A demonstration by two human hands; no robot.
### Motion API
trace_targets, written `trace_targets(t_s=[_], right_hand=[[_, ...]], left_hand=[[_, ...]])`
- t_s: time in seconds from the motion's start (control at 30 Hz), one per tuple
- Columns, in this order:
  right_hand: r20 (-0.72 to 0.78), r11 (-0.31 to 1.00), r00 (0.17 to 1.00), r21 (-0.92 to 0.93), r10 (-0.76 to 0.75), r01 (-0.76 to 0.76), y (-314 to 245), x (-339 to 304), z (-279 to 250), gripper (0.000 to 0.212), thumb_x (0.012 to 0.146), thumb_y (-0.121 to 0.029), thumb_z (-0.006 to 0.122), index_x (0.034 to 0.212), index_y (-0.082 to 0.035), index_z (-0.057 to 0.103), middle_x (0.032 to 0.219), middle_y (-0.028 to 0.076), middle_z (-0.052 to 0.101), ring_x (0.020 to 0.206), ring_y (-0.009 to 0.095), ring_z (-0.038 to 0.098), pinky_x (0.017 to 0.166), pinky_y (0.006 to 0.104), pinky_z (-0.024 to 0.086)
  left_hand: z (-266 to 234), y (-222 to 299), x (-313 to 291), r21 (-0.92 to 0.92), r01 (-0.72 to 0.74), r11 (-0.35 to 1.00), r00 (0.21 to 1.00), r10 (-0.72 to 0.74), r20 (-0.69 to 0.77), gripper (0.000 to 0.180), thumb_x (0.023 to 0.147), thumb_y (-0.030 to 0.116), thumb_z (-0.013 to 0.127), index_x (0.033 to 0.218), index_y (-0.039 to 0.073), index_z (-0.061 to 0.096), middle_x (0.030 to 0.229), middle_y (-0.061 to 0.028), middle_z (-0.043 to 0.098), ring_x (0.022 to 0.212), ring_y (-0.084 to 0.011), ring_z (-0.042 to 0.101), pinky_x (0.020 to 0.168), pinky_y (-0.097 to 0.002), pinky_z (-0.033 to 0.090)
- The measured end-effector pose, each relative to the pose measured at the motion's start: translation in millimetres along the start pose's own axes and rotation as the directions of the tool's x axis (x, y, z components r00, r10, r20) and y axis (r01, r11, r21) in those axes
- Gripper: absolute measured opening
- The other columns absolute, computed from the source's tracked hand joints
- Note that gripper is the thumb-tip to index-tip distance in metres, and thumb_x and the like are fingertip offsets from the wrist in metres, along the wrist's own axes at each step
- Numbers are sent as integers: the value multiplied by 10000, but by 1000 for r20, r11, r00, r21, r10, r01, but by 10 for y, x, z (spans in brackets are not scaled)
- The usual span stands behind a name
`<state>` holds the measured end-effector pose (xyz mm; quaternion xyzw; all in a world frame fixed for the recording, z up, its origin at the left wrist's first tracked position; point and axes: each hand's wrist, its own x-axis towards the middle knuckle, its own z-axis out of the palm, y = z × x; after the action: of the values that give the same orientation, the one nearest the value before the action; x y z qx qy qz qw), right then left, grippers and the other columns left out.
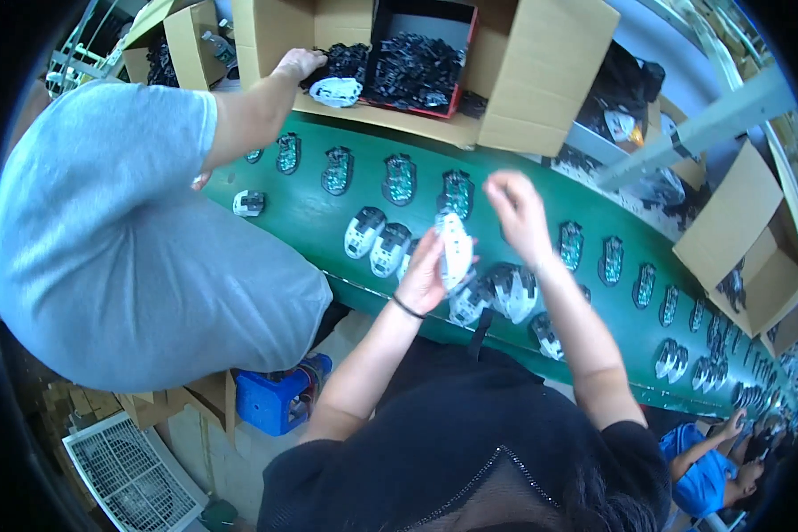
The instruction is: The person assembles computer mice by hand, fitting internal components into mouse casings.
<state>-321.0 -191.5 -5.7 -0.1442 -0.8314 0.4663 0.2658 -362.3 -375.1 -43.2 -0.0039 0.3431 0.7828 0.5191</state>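
My left hand [426, 270] is closed around a white computer mouse shell [455, 251], tilted on edge over the green work surface [315, 226]. My right hand [519, 213] is raised to its right, apart from the shell. Its fingers are curled together and slightly blurred; what they hold, if anything, cannot be made out. Just beyond the shell lies a dark mouse base with a green circuit board [457, 191]. Two white-and-black mouse shells [377, 244] rest left of my left hand. Several more, jumbled together [514, 291], lie below my right hand.
At left a co-worker in grey [124, 222] reaches into a cardboard box [541, 80] holding a tray of black parts [417, 71]. Rows of mouse bases [612, 257] run right. A metal beam [700, 124] crosses the upper right. A blue bin [275, 403] stands below the table.
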Motion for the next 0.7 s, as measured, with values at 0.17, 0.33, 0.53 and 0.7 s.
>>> trace_targets(t_s=[0.17, 0.33, 0.53, 0.7], right_hand=[[39, 871, 956, -402, -292, 282, 377, 1790, 577, 72, 797, -50, 516, 812, -32, 585, 787, 170, 586, 822, 346, 563, 750, 422, 456], [174, 627, 944, -711, -282, 318, 563, 2737, 1057, 181, 802, -41, 451, 857, -58, 623, 842, 167, 604, 874, 329, 592, 777, 403, 493], [-13, 858, 981, -487, -194, 163, 676, 3097, 889, 121, 753, -54, 608, 840, -40, 690, 825, 152, 667, 784, 268, 655, 724, 364, 521], [110, 983, 981, 79, 158, -167, 659, 3026, 681, 135, 792, -25, 629, 916, -31, 684, 777, 50, 672, 677, 82, 624, 618, 210, 502]], left_hand=[[-393, 408, -183, 18, -96, 995, 975, 97, -198, 397, 901, 211, 529, 1267, 186, 377, 1149, -94, 556, 986, -296, 593, 699, -374, 526], [-525, 625, -198, -86, -141, 986, 945, 109, -308, 345, 881, 57, 529, 1209, 116, 441, 1048, -85, 595, 934, -272, 626, 649, -321, 544], [-514, 858, 50, -59, -232, 971, 913, 196, -359, 355, 898, 80, 510, 1233, 135, 407, 1039, -71, 599, 847, -180, 625, 529, -223, 455], [-468, 922, 239, -132, -210, 969, 955, 175, -238, 383, 907, 126, 482, 1268, 135, 352, 1082, -101, 567, 995, -259, 595, 610, -279, 504]])
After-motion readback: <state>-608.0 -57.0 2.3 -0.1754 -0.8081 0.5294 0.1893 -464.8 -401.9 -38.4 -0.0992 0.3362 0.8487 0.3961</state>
